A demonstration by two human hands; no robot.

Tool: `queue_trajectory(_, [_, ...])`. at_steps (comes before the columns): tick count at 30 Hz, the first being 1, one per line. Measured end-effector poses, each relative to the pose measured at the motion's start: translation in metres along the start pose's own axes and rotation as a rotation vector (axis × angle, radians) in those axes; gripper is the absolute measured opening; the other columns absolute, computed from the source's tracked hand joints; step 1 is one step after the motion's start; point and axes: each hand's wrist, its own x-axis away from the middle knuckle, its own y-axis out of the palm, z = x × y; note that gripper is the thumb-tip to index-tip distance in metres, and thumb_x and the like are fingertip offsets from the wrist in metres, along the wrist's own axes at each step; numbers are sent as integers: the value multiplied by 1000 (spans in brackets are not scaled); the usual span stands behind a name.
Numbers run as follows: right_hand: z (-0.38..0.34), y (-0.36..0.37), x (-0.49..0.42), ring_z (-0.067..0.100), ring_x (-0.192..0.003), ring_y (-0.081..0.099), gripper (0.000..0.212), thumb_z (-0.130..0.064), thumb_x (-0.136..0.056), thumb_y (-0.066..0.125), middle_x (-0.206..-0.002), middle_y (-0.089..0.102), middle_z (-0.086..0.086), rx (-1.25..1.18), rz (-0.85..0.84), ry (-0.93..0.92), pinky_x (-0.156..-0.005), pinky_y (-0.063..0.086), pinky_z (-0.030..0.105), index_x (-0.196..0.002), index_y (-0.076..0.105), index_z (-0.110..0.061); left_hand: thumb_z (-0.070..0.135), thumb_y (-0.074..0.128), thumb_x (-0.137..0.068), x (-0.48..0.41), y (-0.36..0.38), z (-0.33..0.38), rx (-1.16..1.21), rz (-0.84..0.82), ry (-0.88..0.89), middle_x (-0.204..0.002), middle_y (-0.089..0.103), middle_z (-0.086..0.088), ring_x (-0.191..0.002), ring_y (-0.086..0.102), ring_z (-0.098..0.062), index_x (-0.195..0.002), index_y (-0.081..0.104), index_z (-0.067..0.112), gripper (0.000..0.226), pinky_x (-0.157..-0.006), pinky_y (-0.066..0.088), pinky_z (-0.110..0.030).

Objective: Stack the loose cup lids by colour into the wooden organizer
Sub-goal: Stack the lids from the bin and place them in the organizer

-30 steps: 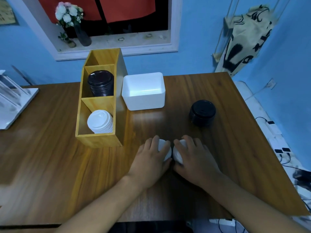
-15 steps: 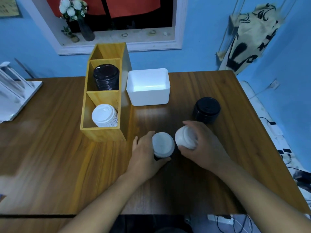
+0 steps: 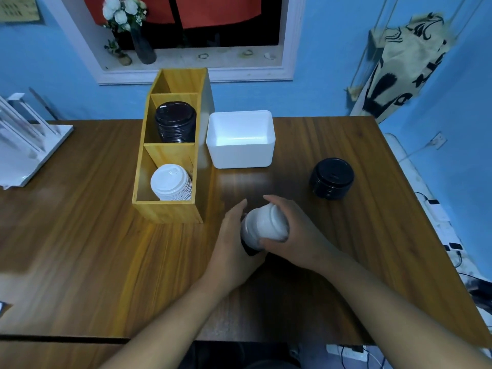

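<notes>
The wooden organizer (image 3: 166, 213) stands on the table's left half with a white lid stack (image 3: 171, 182) in its near compartment and a black lid stack (image 3: 175, 121) in the middle one; the far compartment looks empty. Just right of it, both hands hold one bundle of white lids (image 3: 266, 225) above the table. My right hand (image 3: 298, 235) wraps it from the right, my left hand (image 3: 231, 243) from the left. Something dark shows under the bundle. A loose black lid stack (image 3: 331, 178) sits on the table further right.
An empty white tub (image 3: 239, 155) stands behind the hands, touching the organizer's right side. A white rack (image 3: 26, 145) sits at the table's left edge. The table's right edge (image 3: 415, 195) drops off beside cables and a power strip on the floor.
The two separate white lid piles, one in each hand, have come together into one bundle held by both hands. The camera has tilted and shifted.
</notes>
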Motion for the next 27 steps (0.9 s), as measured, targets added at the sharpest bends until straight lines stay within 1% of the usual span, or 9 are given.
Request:
queue_trajectory(4, [1, -7, 4, 6, -122, 48, 75, -32, -79, 85, -131, 43, -22, -377, 35, 152, -82, 56, 23, -138, 40, -45, 26, 94, -75, -1, -7, 19, 53, 30, 83, -150, 48, 9, -139, 46, -1, -156, 36, 20, 100, -108, 40, -10])
queue_trajectory(6, [-1, -11, 8, 18, -123, 51, 73, -33, -72, 87, -133, 47, -10, -659, 22, 224, -86, 61, 37, -134, 49, -44, 29, 93, -75, -5, -15, 26, 44, 3, 136, -151, 48, 12, -141, 45, -3, -155, 39, 24, 96, -112, 40, -14])
queue_trajectory(8, [-2, -14, 10, 28, -126, 52, 74, -33, -63, 85, -136, 48, 2, -901, -23, 278, -92, 58, 51, -131, 56, -41, 39, 89, -79, -10, -21, 29, -18, -26, 231, -151, 47, 13, -142, 43, -7, -152, 42, 28, 87, -114, 40, -20])
queue_trajectory(10, [-6, -15, 11, 34, -127, 53, 75, -32, -60, 83, -138, 49, 9, -1013, -73, 304, -93, 57, 53, -131, 57, -36, 52, 77, -87, -14, -21, 28, -61, -68, 319, -155, 41, 11, -145, 39, -13, -153, 40, 30, 79, -116, 39, -25])
queue_trajectory(13, [-11, -15, 13, 35, -126, 55, 70, -27, -68, 79, -138, 51, 12, -1088, -128, 307, -90, 57, 48, -133, 57, -32, 54, 62, -97, -14, -17, 28, 36, -151, 355, -158, 35, -3, -148, 36, -23, -154, 32, 24, 71, -116, 40, -31])
queue_trajectory(15, [-14, -14, 14, 36, -126, 56, 61, -23, -76, 74, -139, 51, 14, -1124, -133, 298, -90, 56, 47, -134, 57, -31, 52, 56, -101, -13, -14, 33, 115, -153, 344, -153, 35, -8, -145, 38, -24, -152, 31, 14, 69, -114, 38, -27])
queue_trajectory(18, [-17, -12, 14, 34, -126, 56, 65, -33, -76, 76, -137, 53, 14, -1078, -118, 257, -95, 55, 51, -137, 54, -29, 48, 57, -101, -12, -7, 45, 187, -105, 331, -142, 36, -5, -133, 45, -23, -147, 30, 16, 62, -104, 44, -22])
queue_trajectory(21, [-23, -12, 14, 32, -126, 57, 69, -39, -74, 76, -135, 54, 12, -1051, -121, 266, -96, 55, 50, -138, 52, -28, 54, 55, -100, -15, -8, 46, 210, -55, 331, -134, 40, -5, -121, 51, -27, -141, 34, 18, 58, -91, 54, -33])
queue_trajectory(27, [-29, -12, 13, 28, -120, 62, 55, -27, -85, 69, -131, 56, 11, -1028, -95, 275, -93, 57, 46, -136, 50, -29, 61, 47, -102, -22, -6, 48, 187, -66, 349, -131, 39, -5, -115, 52, -26, -137, 34, 13, 61, -85, 56, -32])
